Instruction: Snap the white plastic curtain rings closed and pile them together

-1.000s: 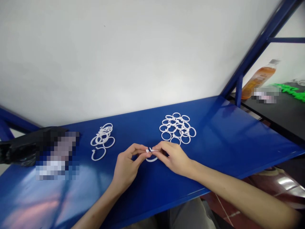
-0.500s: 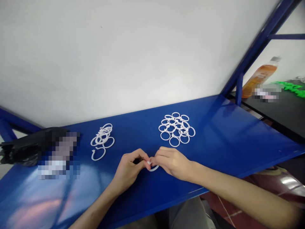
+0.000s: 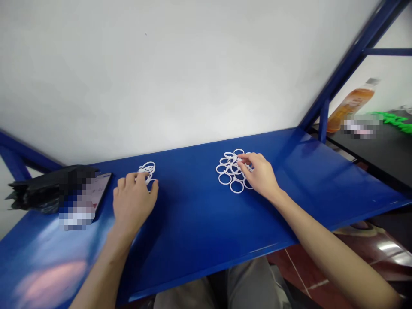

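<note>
My left hand (image 3: 133, 201) lies palm down on the blue shelf (image 3: 193, 214), fingers spread, with the fingertips on a small heap of white plastic rings (image 3: 148, 168) at the left. My right hand (image 3: 260, 175) reaches over a flat cluster of closed white rings (image 3: 228, 172) to the right of centre. Its thumb and forefinger pinch a white ring (image 3: 238, 159) at the cluster's far edge. The hand covers the right side of the cluster.
A black bag (image 3: 41, 189) and a phone (image 3: 98, 191) lie at the shelf's left end. A white wall stands right behind the shelf. A blue frame post (image 3: 337, 77) rises at the right, with an orange drink bottle (image 3: 349, 105) and green items (image 3: 392, 120) on a dark table beyond.
Both hands had held one ring together near the front middle. They have now parted: the left moved to the left heap, the right carried the ring to the right cluster.
</note>
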`<state>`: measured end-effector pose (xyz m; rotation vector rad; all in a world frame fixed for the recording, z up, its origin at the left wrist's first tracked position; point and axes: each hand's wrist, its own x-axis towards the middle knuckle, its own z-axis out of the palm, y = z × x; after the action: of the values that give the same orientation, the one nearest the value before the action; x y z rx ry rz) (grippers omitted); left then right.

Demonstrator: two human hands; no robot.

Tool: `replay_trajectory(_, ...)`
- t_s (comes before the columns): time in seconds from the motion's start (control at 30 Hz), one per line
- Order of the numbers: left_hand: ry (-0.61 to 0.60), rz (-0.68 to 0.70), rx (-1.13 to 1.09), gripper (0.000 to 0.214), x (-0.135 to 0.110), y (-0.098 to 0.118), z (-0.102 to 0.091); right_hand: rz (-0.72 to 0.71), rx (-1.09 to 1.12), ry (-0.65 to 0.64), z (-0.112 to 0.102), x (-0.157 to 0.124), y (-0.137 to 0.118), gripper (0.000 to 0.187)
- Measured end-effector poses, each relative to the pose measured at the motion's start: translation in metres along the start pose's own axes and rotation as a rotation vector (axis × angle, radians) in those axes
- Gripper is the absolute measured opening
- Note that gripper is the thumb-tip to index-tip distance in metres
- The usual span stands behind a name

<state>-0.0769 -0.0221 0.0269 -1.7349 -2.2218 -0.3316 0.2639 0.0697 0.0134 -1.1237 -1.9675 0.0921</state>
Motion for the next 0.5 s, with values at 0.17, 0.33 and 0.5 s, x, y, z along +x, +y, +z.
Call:
replay_trajectory(0.17, -0.104, 0.041, 0.111, 0.036, 0.000, -0.012, 0.005, 0.001, 0.000, -0.072, 0.001, 0.000, 0.001, 0.010)
replay_trajectory(0.33, -0.108, 0.045, 0.128, 0.037, -0.001, -0.011, 0.008, -0.044, 0.014, -0.160, 0.011, -0.005, -0.006, 0.008)
replay_trajectory(0.5, -0.080, 0.039, 0.107, 0.037, -0.002, -0.008, 0.004, -0.082, -0.022, -0.160, 0.017, -0.008, -0.008, 0.006)
